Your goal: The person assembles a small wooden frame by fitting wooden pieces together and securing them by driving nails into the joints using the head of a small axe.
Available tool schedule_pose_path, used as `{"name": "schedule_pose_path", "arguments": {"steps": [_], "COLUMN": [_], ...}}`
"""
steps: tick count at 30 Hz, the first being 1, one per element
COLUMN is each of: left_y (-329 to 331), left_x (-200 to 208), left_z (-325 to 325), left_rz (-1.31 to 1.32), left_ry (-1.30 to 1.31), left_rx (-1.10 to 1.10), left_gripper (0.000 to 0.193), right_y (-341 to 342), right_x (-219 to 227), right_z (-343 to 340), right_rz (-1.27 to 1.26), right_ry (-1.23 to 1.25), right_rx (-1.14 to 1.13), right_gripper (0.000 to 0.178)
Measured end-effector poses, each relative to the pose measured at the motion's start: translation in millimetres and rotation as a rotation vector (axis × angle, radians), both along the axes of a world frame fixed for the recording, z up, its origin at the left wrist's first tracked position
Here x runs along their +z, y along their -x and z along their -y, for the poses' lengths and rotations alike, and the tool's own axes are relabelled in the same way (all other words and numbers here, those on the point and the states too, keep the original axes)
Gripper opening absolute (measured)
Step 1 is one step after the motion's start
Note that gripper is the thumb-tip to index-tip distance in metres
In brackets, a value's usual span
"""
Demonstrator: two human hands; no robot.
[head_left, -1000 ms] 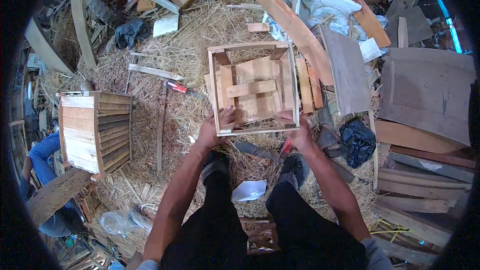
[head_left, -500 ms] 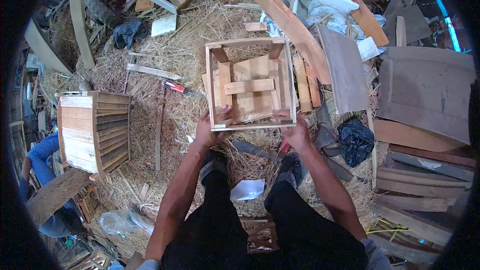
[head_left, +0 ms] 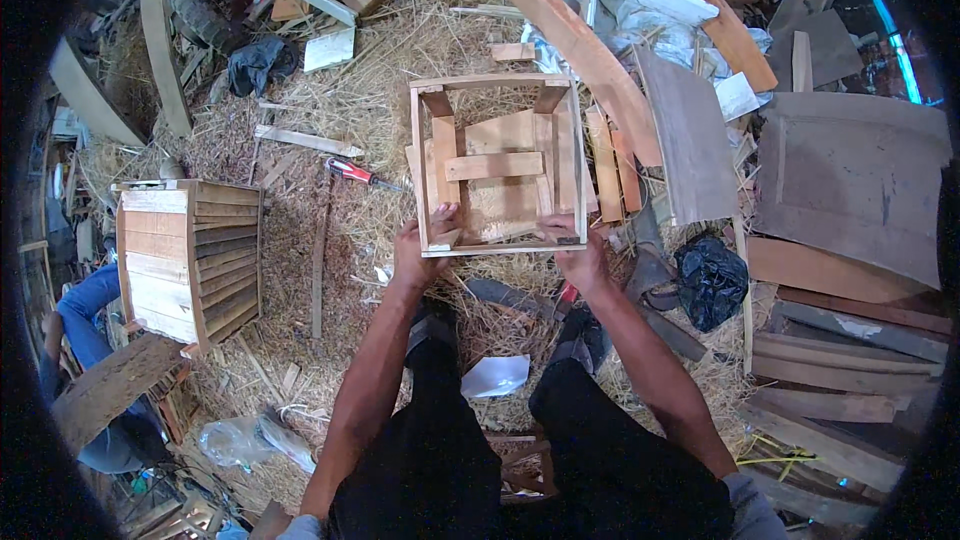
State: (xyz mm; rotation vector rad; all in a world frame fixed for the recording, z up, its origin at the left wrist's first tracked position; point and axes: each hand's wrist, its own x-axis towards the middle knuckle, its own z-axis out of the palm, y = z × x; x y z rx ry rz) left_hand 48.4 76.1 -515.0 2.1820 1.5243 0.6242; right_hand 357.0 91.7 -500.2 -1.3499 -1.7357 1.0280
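Near my feet stands an open square frame of pale wooden strips (head_left: 420,165), seen from above. My left hand (head_left: 422,245) is closed around its near left corner, fingers curling inside over the near rail. Closed on the near right corner, my right hand (head_left: 578,252) also has its fingertips inside. Within the frame, a short wooden crosspiece (head_left: 495,166) lies across two upright strips, whose near ends are close to my fingertips. Beneath them shows a flat wooden board (head_left: 500,210). My fingers partly hide the near corners.
A slatted wooden crate (head_left: 190,265) stands at left, near another person's blue-clad arm or leg (head_left: 90,310). A red-handled screwdriver (head_left: 352,172) lies on straw beside the frame. Planks (head_left: 840,370) and a black plastic bag (head_left: 711,283) lie at right. White paper (head_left: 496,376) rests between my feet.
My right hand has shifted slightly left and down along the near right corner. The crosspiece and strips inside sit a little farther left and away from me.
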Motion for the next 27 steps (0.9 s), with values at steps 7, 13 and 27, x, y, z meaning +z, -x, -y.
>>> {"name": "schedule_pose_path", "arguments": {"steps": [7,13,27], "left_y": [-4.3,5.8,-12.7], "left_x": [4.6,-1.7,35.8], "left_z": [-3.9,-7.4,-8.9], "left_rz": [-0.030,-0.065,0.158], "left_ry": [0.006,-0.008,0.072], "left_rx": [-0.031,-0.106,0.017], "left_gripper": [0.029,0.030,0.043], "right_y": [-6.1,-0.8,-14.2], "right_x": [-21.9,-6.5,13.2], "right_z": [-4.9,-11.2,-1.0], "right_rz": [-0.001,0.088,0.139], "right_ry": [-0.084,-0.179,-0.121], "right_rx": [-0.009,0.033,0.080], "right_gripper": [0.022,0.013,0.025]}}
